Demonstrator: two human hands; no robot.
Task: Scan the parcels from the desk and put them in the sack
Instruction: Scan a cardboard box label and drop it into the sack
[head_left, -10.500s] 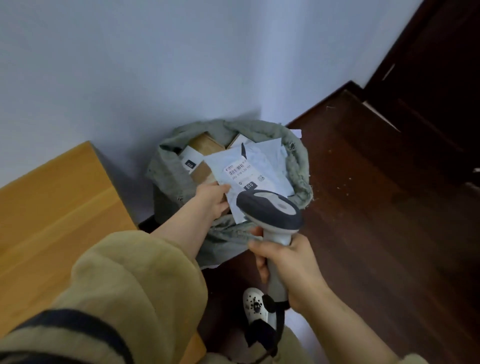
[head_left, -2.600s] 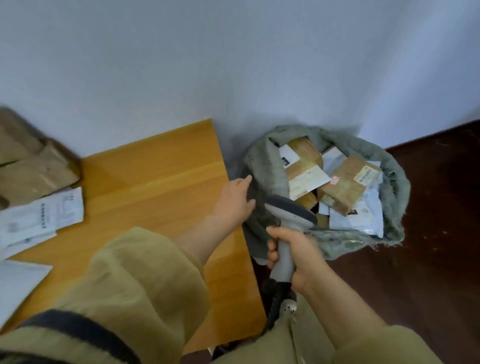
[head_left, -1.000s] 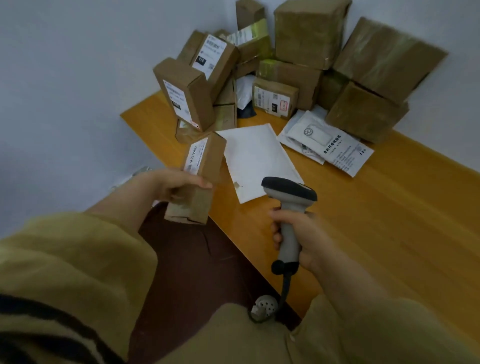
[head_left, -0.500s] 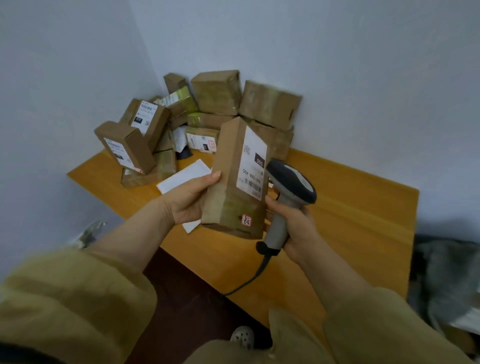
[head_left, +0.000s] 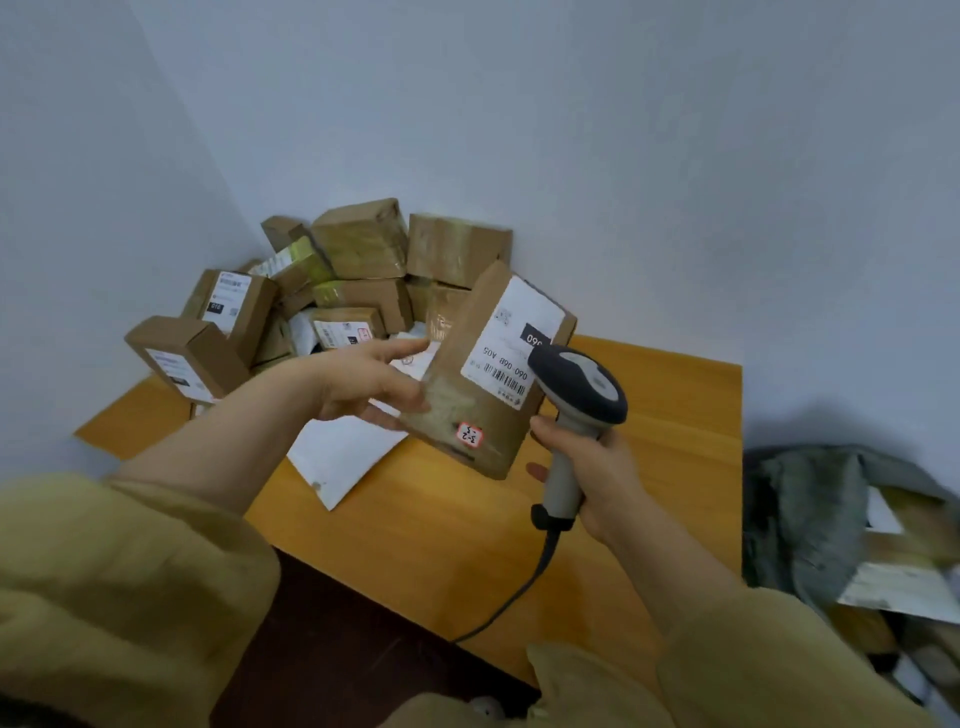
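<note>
Person wearing a loose, mustard-khaki top: thick, soft left sleeve (head_left: 130, 582) and right sleeve (head_left: 769, 660) bunched above bare forearms; left hand (head_left: 363, 384) and right hand (head_left: 597, 467) bare.

A: What sort of place is this?
B: A small parcel-sorting room: bare pale walls (head_left: 623, 130) meet over a wooden counter (head_left: 649, 415) heaped with labelled cardboard parcels (head_left: 358, 244).
A: What else shows it?
B: A corded barcode scanner (head_left: 576, 384), and a grey sack (head_left: 800, 514) holding parcels beside the counter.
</note>
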